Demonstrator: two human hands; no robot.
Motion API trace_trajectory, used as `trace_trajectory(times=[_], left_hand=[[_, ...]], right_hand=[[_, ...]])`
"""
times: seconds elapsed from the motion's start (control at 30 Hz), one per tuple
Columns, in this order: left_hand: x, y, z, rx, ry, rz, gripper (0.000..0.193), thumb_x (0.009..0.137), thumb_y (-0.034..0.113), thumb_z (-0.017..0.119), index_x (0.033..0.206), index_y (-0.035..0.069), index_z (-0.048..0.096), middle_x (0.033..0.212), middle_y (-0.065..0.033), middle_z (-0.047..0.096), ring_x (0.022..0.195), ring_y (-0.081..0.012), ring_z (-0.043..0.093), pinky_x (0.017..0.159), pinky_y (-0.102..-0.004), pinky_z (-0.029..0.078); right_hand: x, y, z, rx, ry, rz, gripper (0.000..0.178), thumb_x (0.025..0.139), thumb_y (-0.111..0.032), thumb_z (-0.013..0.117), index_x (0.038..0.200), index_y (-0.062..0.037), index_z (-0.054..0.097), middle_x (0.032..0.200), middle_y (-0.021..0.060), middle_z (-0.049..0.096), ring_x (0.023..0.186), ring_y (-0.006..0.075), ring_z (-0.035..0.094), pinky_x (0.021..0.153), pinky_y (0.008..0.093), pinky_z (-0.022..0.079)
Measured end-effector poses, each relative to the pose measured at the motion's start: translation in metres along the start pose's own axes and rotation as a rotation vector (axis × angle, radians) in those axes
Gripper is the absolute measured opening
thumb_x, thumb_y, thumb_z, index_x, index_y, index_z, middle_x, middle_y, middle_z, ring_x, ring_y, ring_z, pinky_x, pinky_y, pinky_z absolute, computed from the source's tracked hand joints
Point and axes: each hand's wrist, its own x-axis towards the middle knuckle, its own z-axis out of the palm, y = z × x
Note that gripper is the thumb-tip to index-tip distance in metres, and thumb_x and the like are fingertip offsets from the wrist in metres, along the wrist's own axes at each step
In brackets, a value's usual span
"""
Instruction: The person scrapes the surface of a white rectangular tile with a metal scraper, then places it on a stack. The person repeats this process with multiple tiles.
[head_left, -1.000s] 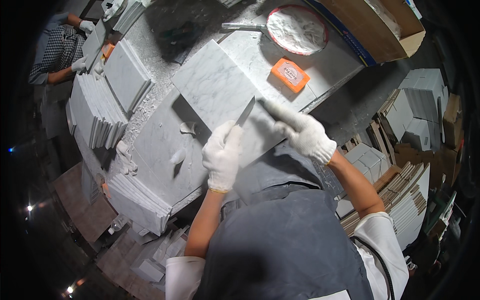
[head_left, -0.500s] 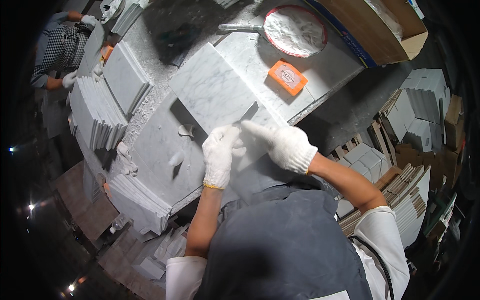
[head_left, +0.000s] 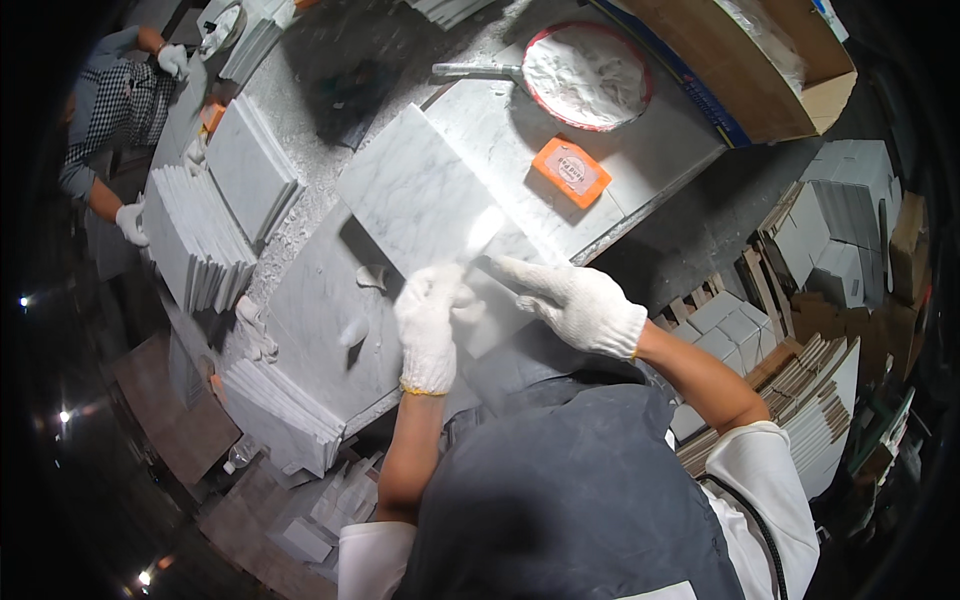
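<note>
Above the near corner of a pale veined marble slab (head_left: pixel 425 175), both my gloved hands are close together. My left hand (head_left: pixel 428 325) is closed around a scraper, whose thin metal blade (head_left: pixel 485 232) shines brightly and points up and away; its handle is hidden in the glove. My right hand (head_left: pixel 580 305) has its fingers stretched toward the blade's base, fingertips at or very near it. Left of my left hand, a small whitish curved piece (head_left: pixel 371 276) and a white lump (head_left: pixel 352 332) lie on a larger slab (head_left: pixel 305 305).
A red-rimmed pan (head_left: pixel 588 75) of white powder and an orange hand pad (head_left: pixel 571 172) lie beyond the slab. Stacked tiles (head_left: pixel 200 240) stand at left, near a co-worker's gloved hand (head_left: pixel 132 224). A cardboard box (head_left: pixel 745 75) is far right; wrapped stacks (head_left: pixel 850 220) stand at right.
The blade has turned and now catches the light. My right hand has shifted slightly right and down, its fingers less pointed. The co-worker's nearer hand has moved down.
</note>
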Motion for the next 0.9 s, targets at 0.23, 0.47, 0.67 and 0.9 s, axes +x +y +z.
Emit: trace_trajectory(times=[0.23, 0.47, 0.67, 0.9], left_hand=[[-0.008, 0.02, 0.027, 0.24, -0.052, 0.348, 0.021, 0.099, 0.014, 0.069, 0.11, -0.004, 0.068, 0.08, -0.0051, 0.067, 0.061, -0.0123, 0.06, 0.057, -0.0258, 0.049], [0.02, 0.021, 0.054, 0.967, -0.062, 1.077, 0.02, 0.089, 0.01, 0.074, 0.105, -0.002, 0.075, 0.086, -0.0196, 0.073, 0.068, -0.0309, 0.07, 0.065, -0.0398, 0.055], [0.026, 0.036, 0.072, 1.027, -0.268, 1.161, 0.018, 0.091, 0.011, 0.07, 0.104, -0.001, 0.074, 0.086, -0.0215, 0.072, 0.073, -0.0351, 0.07, 0.066, -0.0406, 0.054], [0.091, 0.074, 0.119, 1.159, -0.278, 1.059, 0.023, 0.097, 0.027, 0.065, 0.103, 0.006, 0.073, 0.09, -0.0174, 0.072, 0.082, -0.034, 0.071, 0.073, -0.0414, 0.055]], right_hand=[[-0.002, 0.006, -0.054, 0.744, 0.061, 0.442, 0.072, 0.103, -0.022, 0.064, 0.164, -0.0122, 0.028, 0.09, -0.001, 0.058, 0.07, 0.0047, 0.049, 0.064, 0.023, 0.046], [0.004, 0.02, -0.05, 0.886, 0.247, 0.348, 0.069, 0.102, -0.018, 0.062, 0.164, -0.0147, 0.03, 0.09, -0.0005, 0.059, 0.066, 0.0058, 0.05, 0.059, 0.0228, 0.046], [0.001, 0.031, -0.085, 0.745, 0.22, 0.487, 0.059, 0.102, -0.015, 0.061, 0.157, -0.0066, 0.041, 0.088, -0.0012, 0.057, 0.063, 0.0048, 0.052, 0.053, 0.0215, 0.045], [0.021, 0.072, -0.17, 0.108, 0.495, 0.339, 0.033, 0.098, -0.02, 0.071, 0.128, -0.0065, 0.069, 0.109, 0.0021, 0.074, 0.085, 0.0082, 0.065, 0.067, 0.0247, 0.054]])
